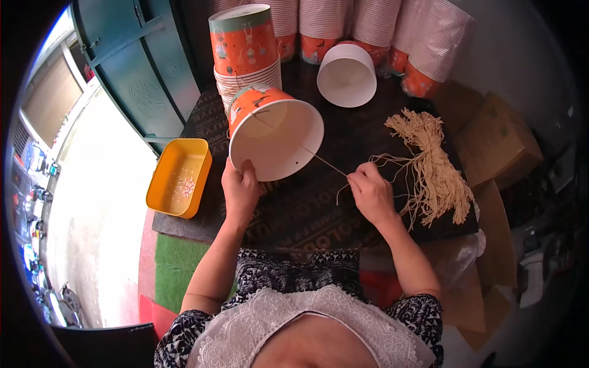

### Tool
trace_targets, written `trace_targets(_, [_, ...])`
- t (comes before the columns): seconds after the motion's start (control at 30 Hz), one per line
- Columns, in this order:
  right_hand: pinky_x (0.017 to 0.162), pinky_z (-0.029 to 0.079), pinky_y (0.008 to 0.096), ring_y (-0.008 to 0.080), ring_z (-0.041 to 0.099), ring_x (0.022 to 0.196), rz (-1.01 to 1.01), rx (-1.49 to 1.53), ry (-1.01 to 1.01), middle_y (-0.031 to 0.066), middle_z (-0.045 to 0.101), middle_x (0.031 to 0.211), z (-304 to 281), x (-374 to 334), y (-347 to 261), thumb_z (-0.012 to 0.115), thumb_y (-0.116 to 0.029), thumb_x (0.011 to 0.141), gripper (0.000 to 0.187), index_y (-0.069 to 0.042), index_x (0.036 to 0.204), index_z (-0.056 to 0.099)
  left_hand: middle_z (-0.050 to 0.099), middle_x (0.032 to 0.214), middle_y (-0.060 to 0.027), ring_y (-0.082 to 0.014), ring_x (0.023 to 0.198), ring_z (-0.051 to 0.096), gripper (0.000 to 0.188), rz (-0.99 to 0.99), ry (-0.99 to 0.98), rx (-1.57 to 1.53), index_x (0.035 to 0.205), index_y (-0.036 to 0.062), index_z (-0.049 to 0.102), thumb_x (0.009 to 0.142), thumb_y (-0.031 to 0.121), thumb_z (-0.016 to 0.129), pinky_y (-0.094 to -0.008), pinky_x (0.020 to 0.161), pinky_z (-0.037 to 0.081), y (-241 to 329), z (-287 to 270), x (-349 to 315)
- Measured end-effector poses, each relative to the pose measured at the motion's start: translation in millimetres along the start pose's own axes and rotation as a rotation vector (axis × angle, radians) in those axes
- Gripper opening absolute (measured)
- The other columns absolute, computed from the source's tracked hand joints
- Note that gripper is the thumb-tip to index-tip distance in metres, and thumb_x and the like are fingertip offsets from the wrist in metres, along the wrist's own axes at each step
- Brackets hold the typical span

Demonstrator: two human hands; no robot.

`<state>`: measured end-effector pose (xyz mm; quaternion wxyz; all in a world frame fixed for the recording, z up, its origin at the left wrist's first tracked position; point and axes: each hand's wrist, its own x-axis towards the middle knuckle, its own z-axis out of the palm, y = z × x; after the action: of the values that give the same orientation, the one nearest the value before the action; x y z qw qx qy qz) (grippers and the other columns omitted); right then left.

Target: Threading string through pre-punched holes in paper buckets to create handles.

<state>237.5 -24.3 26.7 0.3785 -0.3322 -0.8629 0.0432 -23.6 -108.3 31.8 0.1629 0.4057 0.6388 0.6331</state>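
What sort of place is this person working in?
Probably a small workshop or storefront opening outdoors: wrapped stacks of orange buckets, a bundle of cords on the black table, and a green metal door beside bright pavement.

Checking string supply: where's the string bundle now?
Head view, right side: the cream string bundle lies on the dark table, just right of the right hand.

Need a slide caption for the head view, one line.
Left hand holds an orange bucket tilted; right hand pinches a string running into it, near a string bundle.
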Motion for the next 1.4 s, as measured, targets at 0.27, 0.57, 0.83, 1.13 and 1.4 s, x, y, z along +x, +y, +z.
trace_targets(0.27, [0.064, 0.051, 0.0411, 0.0341, 0.065, 0.077, 0.250, -0.063, 0.089, 0.0153, 0.067, 0.083, -15.8, 4.1, 24.0, 0.060, -0.013, 0.088, 0.011, -0.005, 0.092, 0.067, 0.054, 0.062, -0.0039, -0.0089, 0.044, 0.048, 0.019, -0.128, -0.070, -0.238, 0.098, -0.0010, 0.051, 0.101, 0.012, 0.038, -0.0238, 0.040, 0.037, 19.5, -3.3, -8.5])
trace_targets(0.57, [0.060, 0.049, 0.0231, 0.0111, 0.061, 0.074, 0.660, 0.615, 0.378, 0.0087, 0.068, 0.097, -37.7, -4.3, 36.1, 0.051, -0.008, 0.095, 0.022, 0.003, 0.110, 0.063, 0.054, 0.061, -0.0027, -0.0075, 0.043, 0.047, 0.021, -0.119, -0.088, -0.187, 0.096, 0.0007, 0.051, 0.101, 0.015, 0.037, -0.0221, 0.039, 0.034, 15.8, -6.7, -12.0])
trace_targets(0.83, [0.089, 0.047, 0.0351, 0.0234, 0.063, 0.100, 0.610, 1.210, 0.819, 0.0132, 0.065, 0.109, -35.3, -15.2, 25.7, 0.055, -0.014, 0.095, 0.032, 0.004, 0.122, 0.057, 0.055, 0.062, -0.0031, -0.0080, 0.043, 0.047, 0.020, -0.111, -0.120, -0.203, 0.098, 0.0003, 0.052, 0.100, 0.016, 0.040, -0.0223, 0.039, 0.035, 12.0, -1.7, -13.8])
trace_targets(1.13, [0.082, 0.051, 0.0304, 0.0162, 0.059, 0.086, 0.392, 1.929, 0.931, 0.0083, 0.059, 0.098, -44.3, -18.7, 34.7, 0.051, -0.011, 0.097, 0.016, 0.001, 0.105, 0.058, 0.055, 0.062, -0.0025, -0.0081, 0.043, 0.047, 0.023, -0.118, -0.103, -0.212, 0.092, 0.0011, 0.053, 0.100, 0.019, 0.042, -0.0215, 0.038, 0.033, 9.5, 0.3, -18.1])
trace_targets(1.4, [0.043, 0.031, 0.0197, 0.0050, 0.041, 0.053, 0.729, 1.513, 0.467, 0.0025, 0.058, 0.084, -35.2, -16.7, -0.4, 0.051, -0.001, 0.092, 0.011, -0.006, 0.100, 0.058, 0.052, 0.059, -0.0018, -0.0077, 0.043, 0.047, 0.018, -0.107, -0.110, -0.192, 0.099, 0.0025, 0.049, 0.100, 0.019, 0.041, -0.0213, 0.038, 0.034, 10.1, 4.5, -19.7])
